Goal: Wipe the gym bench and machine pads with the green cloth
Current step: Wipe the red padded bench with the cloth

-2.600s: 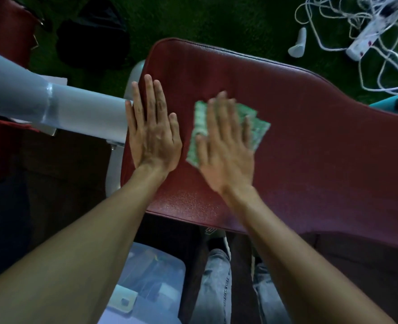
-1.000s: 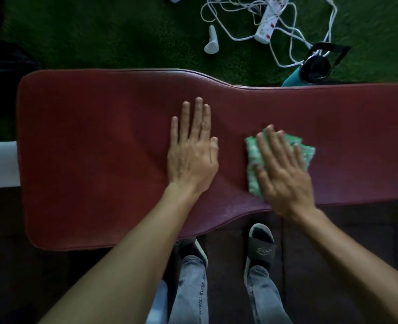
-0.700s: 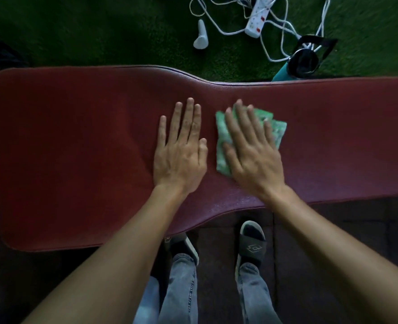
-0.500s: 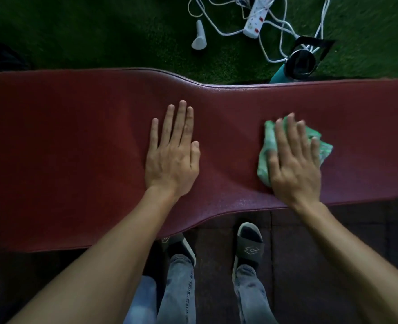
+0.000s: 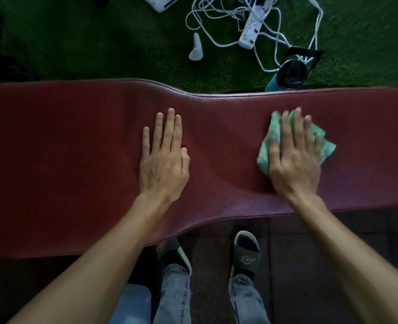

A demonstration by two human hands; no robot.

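Green cloth (image 5: pixel 272 139) lies on the red bench (image 5: pixel 76 160) at 3 o'clock from left hand (image 5: pixel 164 164). Right hand (image 5: pixel 295 164) presses it, fingers (image 5: pixel 286 129) straight, slightly spread, blurred. Left flat, fingers together. Bench's long axis runs 9–3; unwiped length probably continues toward 3.

A: What is the bench pad (image 5: pixel 76 164) covered in?

B: Something like dark red vinyl or leatherette, with a fine pebbled grain and a dull sheen. A piped seam runs along its edge.

A: And the cloth (image 5: pixel 271 146)?

B: Soft woven fabric, pale green with a faint pattern, crumpled and matt.

A: The ground behind the bench?

B: Green artificial turf (image 5: pixel 100 43), short and fuzzy. On it lie a power strip (image 5: pixel 250 31) of smooth white plastic, and white cables (image 5: pixel 216 40) with a slick coating.

A: The bottle (image 5: pixel 286 76)?

B: A teal body, smooth; the black lid looks like glossy plastic.

A: Nearer the feet?

B: Jeans (image 5: pixel 172 298) of faded blue denim, and dark sandals (image 5: pixel 246 253) that look rubbery and matt.
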